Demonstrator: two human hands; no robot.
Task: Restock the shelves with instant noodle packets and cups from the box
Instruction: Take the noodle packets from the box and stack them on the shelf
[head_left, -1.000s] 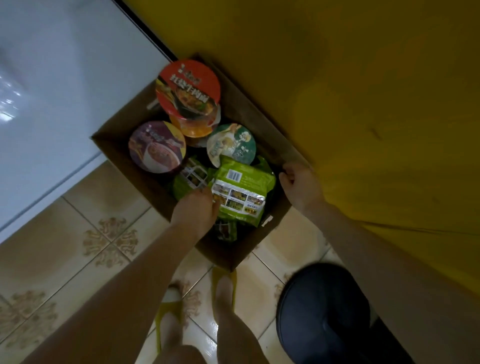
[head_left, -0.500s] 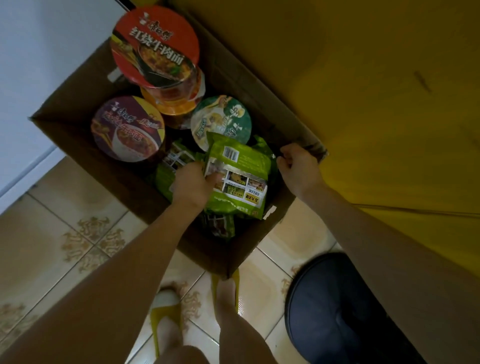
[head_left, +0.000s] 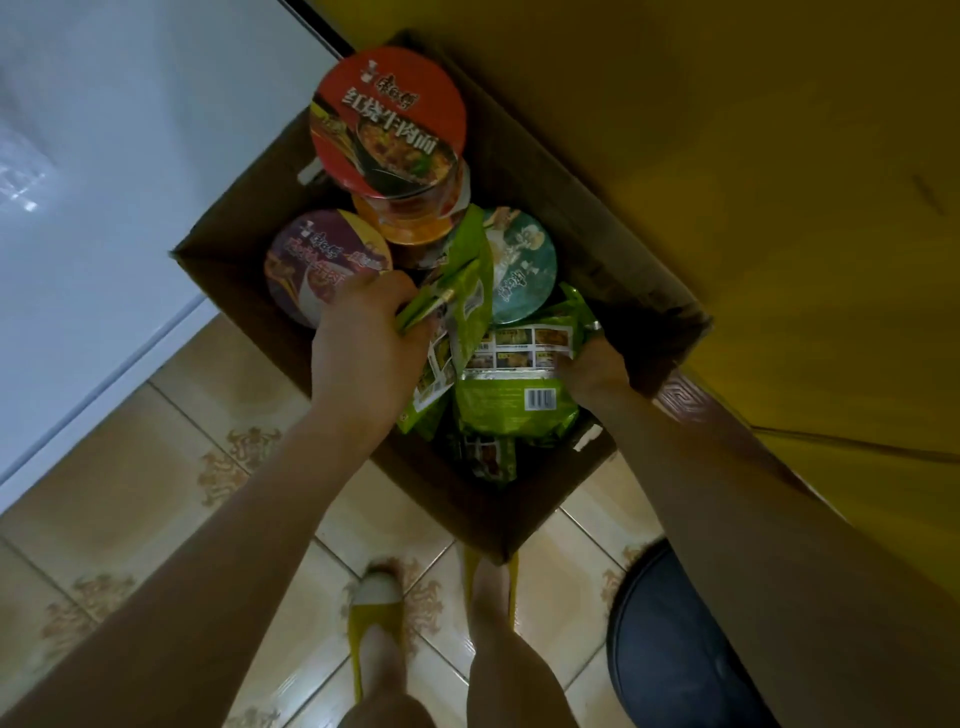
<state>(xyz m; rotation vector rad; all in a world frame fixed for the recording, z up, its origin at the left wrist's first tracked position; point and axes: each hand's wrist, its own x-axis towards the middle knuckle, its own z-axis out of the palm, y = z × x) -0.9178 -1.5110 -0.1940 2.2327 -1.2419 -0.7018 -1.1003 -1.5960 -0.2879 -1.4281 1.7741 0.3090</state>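
Packets first: two green ones are in hand, both inside the box (head_left: 467, 512) on the tiled floor.

Left hand (head_left: 363, 353): fingers are curled over the top edge of the upright packet (head_left: 467, 296), pinching it. The packet stands on edge, tilted, and runs up and away from the knuckles. Its lower end sits just beside the wrist, against the other packet.

Right hand (head_left: 592, 371): it holds the flat packet (head_left: 519, 410) by its right edge with the thumb on top. I cannot tell how far the fingers reach beneath. The packet lies barcode-up, stretching left from this grip until it touches the upright one.

Cups beyond both grips:
- The purple cup (head_left: 317, 254) is just past the left fingertips, possibly brushed.
- The teal cup (head_left: 524, 265) is behind the upright packet.
- The red cup (head_left: 387, 119) is farthest, stacked on an orange one.

Step, as judged: lifting both packets out. Doing it well:
- Raise them straight up, the left one first, since the two overlap at the middle and could drag each other.
- Keep the left knuckles off the purple cup.
- The foil is slippery and a pinch at one edge lets a packet swing, so a deeper hold on the right side seems wise before clearing the box wall.
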